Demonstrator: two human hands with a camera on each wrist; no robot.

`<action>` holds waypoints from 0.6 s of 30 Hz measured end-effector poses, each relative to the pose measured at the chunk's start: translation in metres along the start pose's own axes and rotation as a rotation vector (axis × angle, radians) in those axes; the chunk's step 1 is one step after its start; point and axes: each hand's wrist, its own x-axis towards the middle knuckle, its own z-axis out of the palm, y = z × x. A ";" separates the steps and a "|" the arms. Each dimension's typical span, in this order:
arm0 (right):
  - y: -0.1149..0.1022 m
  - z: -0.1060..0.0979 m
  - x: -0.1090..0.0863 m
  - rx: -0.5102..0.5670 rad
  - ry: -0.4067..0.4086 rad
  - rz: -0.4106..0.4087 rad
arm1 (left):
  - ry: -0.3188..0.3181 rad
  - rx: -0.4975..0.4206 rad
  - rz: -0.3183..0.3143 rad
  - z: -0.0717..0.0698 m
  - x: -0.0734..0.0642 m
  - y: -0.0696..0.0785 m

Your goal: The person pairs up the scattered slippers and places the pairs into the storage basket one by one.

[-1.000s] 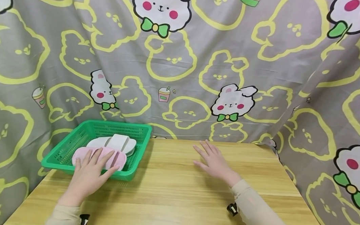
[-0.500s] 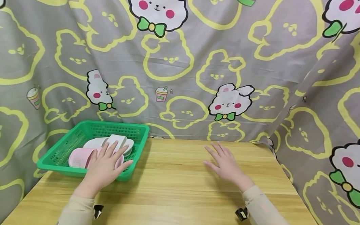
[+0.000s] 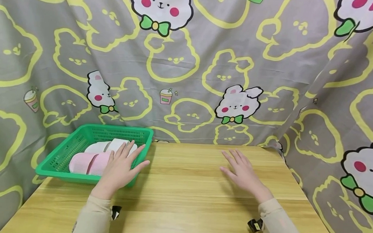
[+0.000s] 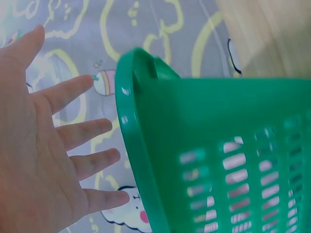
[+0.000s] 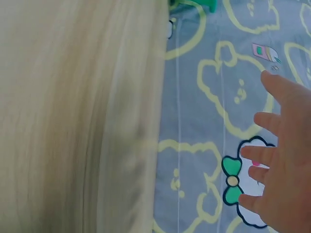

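Note:
A green plastic basket (image 3: pixel 61 175) stands at the left of the table, with slippers lying in it. The pink slipper (image 3: pixel 79 162) is at the front, and the white slippers (image 3: pixel 96 147) lie behind it. My left hand (image 3: pixel 120 167), fingers spread, hovers over the basket's right front part and hides some of the pink slipper. In the left wrist view this hand (image 4: pixel 43 155) is apart from the basket's rim (image 4: pixel 127 116) and holds nothing. Over the table's right half, my right hand (image 3: pixel 242 174) hangs with spread fingers and nothing in it; the right wrist view shows that hand (image 5: pixel 286 160) too.
The wooden table (image 3: pixel 182 200) extends between and in front of the hands. A grey curtain (image 3: pixel 189 67) with rabbit prints hangs along the back and sides. Black wrist cameras sit under both sleeves, the right camera (image 3: pixel 254 225) and the left camera (image 3: pixel 116 212).
My left hand has moved right across the basket, uncovering the left part of the pink slipper. My right hand has shifted right too. The slippers stay in the basket, and the view has turned slightly.

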 end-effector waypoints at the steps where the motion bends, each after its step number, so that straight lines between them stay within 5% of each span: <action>1: 0.001 -0.001 -0.001 -0.001 0.003 0.007 | -0.004 -0.002 -0.001 0.001 0.001 0.002; 18: 0.017 -0.017 -0.013 -0.074 0.028 0.183 | 0.007 -0.032 0.005 0.019 0.024 0.042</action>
